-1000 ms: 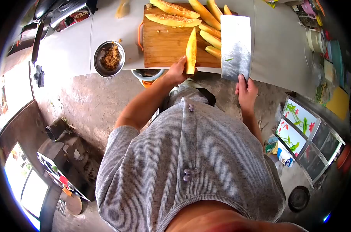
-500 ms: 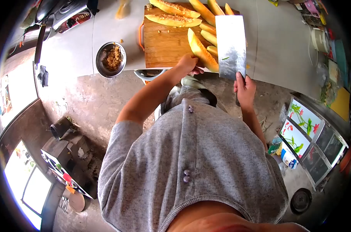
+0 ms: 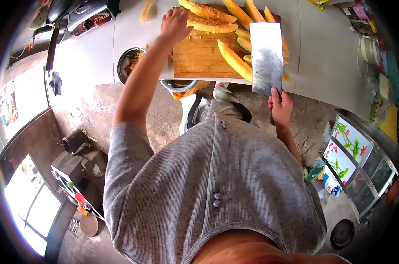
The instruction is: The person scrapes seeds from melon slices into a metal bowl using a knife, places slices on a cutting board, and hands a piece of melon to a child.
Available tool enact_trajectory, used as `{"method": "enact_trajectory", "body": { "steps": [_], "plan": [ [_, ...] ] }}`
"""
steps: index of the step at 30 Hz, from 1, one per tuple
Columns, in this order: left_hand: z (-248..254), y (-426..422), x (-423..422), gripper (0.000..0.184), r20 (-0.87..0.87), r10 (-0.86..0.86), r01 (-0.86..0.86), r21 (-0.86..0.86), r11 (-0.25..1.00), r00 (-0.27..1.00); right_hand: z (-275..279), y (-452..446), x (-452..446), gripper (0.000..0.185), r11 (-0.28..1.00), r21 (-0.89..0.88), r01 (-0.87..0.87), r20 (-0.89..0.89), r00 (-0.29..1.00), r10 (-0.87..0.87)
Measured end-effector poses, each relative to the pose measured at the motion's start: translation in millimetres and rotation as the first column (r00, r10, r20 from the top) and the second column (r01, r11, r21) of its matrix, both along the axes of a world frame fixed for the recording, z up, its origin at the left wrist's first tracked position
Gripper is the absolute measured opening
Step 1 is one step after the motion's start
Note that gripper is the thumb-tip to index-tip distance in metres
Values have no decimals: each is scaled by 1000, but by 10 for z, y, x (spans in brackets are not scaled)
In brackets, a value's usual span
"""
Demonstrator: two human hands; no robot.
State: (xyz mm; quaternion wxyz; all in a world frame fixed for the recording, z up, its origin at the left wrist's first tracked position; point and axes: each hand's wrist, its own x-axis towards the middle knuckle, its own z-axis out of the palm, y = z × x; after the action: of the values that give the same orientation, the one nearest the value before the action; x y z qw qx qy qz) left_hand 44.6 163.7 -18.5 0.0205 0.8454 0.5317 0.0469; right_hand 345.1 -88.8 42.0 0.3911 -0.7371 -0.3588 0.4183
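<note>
My left hand (image 3: 176,24) is at the board's upper left corner, at the left ends of two seeded melon slices (image 3: 212,27). Its fingers are slightly apart and it covers one slice's end; no grip on it shows. My right hand (image 3: 280,105) is closed on the handle of a broad cleaver (image 3: 267,59), its blade over the board's right edge and some slices. Several yellow melon slices lie on the right of the wooden cutting board (image 3: 197,57). One slice (image 3: 234,60) lies slanted, its lower end at the board's front edge.
A metal bowl (image 3: 125,66) with orange pulp stands left of the board, partly behind my left forearm. The board rests on a pale table (image 3: 94,53). Below the table's edge is a basin (image 3: 178,85). Stove equipment is at the upper left; assorted items sit at the far right.
My left hand first set its slice down among those at the right, then moved up and left to the seeded slices. The cleaver stays in my right hand, with small shifts. The view has shifted slightly.
</note>
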Motion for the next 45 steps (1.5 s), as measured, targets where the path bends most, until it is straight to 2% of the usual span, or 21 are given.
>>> {"method": "enact_trajectory", "body": {
  "steps": [1,2,4,8,10,15,17,21,23,24,26,27,29,30,32,33,35,39,41,43,45],
  "plan": [
    [15,128,-7,43,-105,-80,71,-88,994,991,-2,-8,1,29,1000,-3,-14,12,1000,14],
    [12,219,2,43,-105,-81,72,-89,993,991,-2,-11,-8,29,1000,-6,-29,25,999,29],
    [16,343,96,56,-169,-174,73,-480,874,970,2,-20,-4,29,999,0,-48,49,998,48],
    [-31,451,325,60,-223,-244,81,-559,825,944,42,-38,-31,30,998,-11,-70,110,991,71],
    [-60,477,391,63,-77,-196,91,-686,722,978,5,-76,-21,30,997,-15,-73,128,989,74],
    [-247,378,321,66,41,-215,197,-586,786,976,86,-78,-77,30,996,-30,-85,75,993,87],
    [-109,319,312,63,64,-56,85,-707,702,996,130,-66,-100,28,978,-90,-188,84,977,196],
    [-248,259,49,59,142,-50,134,-671,729,989,234,-20,-266,22,938,-111,-329,34,942,335],
    [-361,206,-188,55,284,27,166,-632,757,959,228,-36,-399,16,893,-159,-422,-9,905,426],
    [-244,173,-289,55,288,21,172,-628,759,957,213,-55,-489,20,880,-242,-407,-52,912,408],
    [149,-88,-504,47,439,391,166,-809,564,809,250,-53,-733,24,891,-232,-390,45,911,410],
    [244,-189,-612,47,447,384,177,-806,566,808,260,-42,-855,28,900,-218,-377,137,901,411],
    [399,-377,-843,48,467,576,214,-865,453,671,103,-47,-1068,32,918,-177,-355,174,907,384],
    [440,-479,-960,48,475,571,222,-862,456,670,7,-37,-1176,34,938,-141,-317,255,904,344],
    [452,-674,-1181,49,497,653,249,-863,439,572,-158,27,-1370,39,952,-74,-296,439,848,298],
    [444,-758,-1281,49,504,648,257,-859,442,571,-206,69,-1468,39,954,-71,-291,446,846,292],
    [437,-912,-1455,49,510,750,371,-852,370,421,-296,167,-1652,40,975,-52,-216,521,827,211],
    [501,-1168,-1681,49,539,743,453,-819,353,396,-389,392,-1834,38,972,-107,-209,643,731,228],
    [548,-1300,-1750,47,580,729,477,-788,389,364,-409,445,-1847,37,975,-88,-203,685,699,207],
    [521,-1395,-1868,46,586,791,530,-733,427,174,-441,441,-1810,37,959,-68,-275,703,669,241],
    [497,-1436,-1974,50,621,766,524,-714,465,167,-400,375,-1766,35,955,-76,-285,722,645,250]
  ]
}}
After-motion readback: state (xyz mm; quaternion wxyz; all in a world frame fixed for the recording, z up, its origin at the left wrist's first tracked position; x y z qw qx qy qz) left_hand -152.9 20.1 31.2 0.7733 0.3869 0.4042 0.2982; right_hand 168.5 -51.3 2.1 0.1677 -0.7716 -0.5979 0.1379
